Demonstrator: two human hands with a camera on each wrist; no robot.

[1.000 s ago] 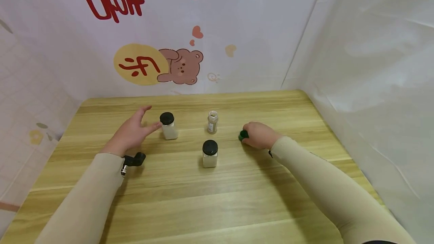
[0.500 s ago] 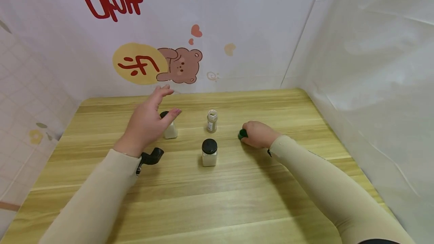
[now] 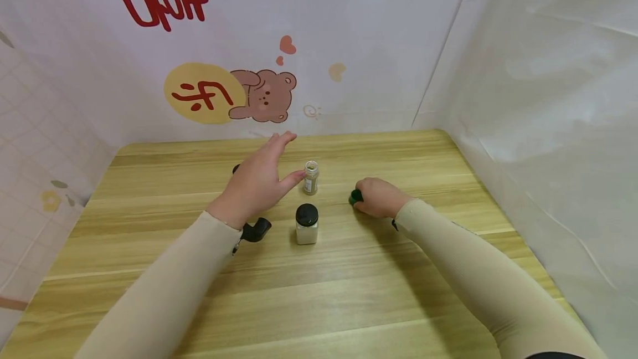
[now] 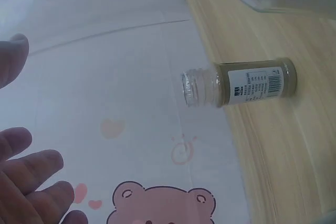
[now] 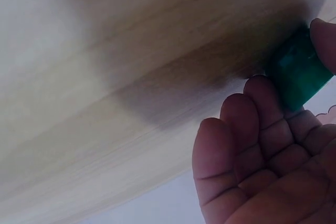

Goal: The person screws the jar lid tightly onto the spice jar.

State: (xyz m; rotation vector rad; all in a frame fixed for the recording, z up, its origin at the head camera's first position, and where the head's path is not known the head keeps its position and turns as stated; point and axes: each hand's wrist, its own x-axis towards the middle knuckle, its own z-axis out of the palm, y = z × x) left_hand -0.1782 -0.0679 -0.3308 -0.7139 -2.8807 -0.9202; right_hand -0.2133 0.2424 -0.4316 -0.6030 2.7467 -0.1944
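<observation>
My left hand (image 3: 257,186) reaches over the table, thumb and fingers spread apart and holding nothing. Its thumb tip appears right by a small uncapped glass spice jar (image 3: 310,180); whether they touch I cannot tell. In the left wrist view this spice jar (image 4: 254,83) has a bare threaded neck, a printed label and tan contents. To the right, my right hand (image 3: 382,198) pinches a green cap (image 3: 355,197) low at the tabletop. The right wrist view shows the green cap (image 5: 299,69) between thumb and fingers.
A square jar (image 3: 307,225) with a black lid and pale contents stands nearer than the spice jar. Behind my left hand, a second black-lidded jar (image 3: 236,169) is almost wholly hidden. White sheeting (image 3: 369,93) rises behind the wooden table (image 3: 319,298).
My left hand has moved right, from beside the left black-lidded jar, passing in front of it, to the open spice jar. The right hand stays in place with the green cap.
</observation>
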